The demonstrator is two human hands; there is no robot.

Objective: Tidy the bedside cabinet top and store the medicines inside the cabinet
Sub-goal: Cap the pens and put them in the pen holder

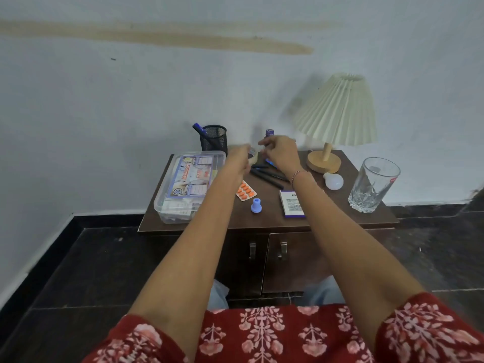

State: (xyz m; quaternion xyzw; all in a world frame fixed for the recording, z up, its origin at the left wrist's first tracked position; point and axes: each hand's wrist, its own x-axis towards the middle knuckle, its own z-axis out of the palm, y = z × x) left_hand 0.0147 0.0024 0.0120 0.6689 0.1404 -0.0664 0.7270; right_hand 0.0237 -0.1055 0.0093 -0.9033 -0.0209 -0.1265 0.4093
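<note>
The brown bedside cabinet holds a clear first-aid box at the left, an orange pill blister, a small lilac cap and a white medicine carton. A bottle with a purple cap stands at the back. My left hand reaches to the back beside a tape roll; it is blurred and its grip is unclear. My right hand hovers over several dark pens, fingers apart and hanging down, just in front of the bottle.
A black mesh pen holder with a blue pen stands at the back left. A pleated lamp, a white bulb and a cut glass tumbler fill the right side. Two cabinet doors are shut below.
</note>
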